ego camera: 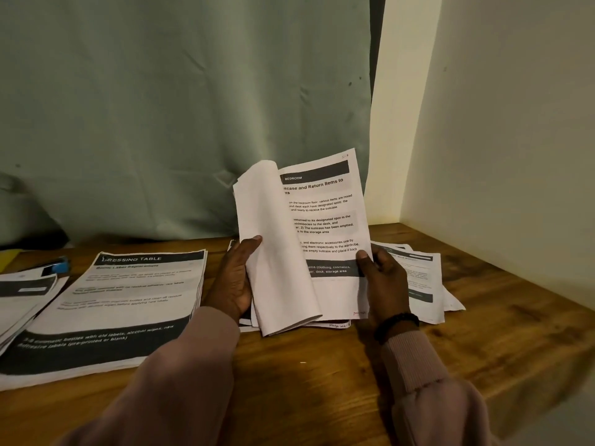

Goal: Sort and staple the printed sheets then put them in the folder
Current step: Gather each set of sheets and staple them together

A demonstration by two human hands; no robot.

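Note:
I hold a bundle of printed sheets (325,220) upright above the wooden desk (322,358). My left hand (235,278) grips the front sheets (273,252), which curl back to the left and show their blank side. My right hand (383,278) pinches the lower right edge of the page headed "BEDROOM". A thick stack headed "DRESSING TABLE" (116,304) lies flat on the left. More loose sheets (421,284) lie under and behind my right hand. A blue object, perhaps a stapler (59,264), sits at the far left behind the stacks.
Another pile of sheets (22,297) overlaps the left edge of the view. A yellow thing (8,257) peeks out at the far left. A green curtain (180,107) hangs behind the desk and a cream wall (502,156) closes the right side.

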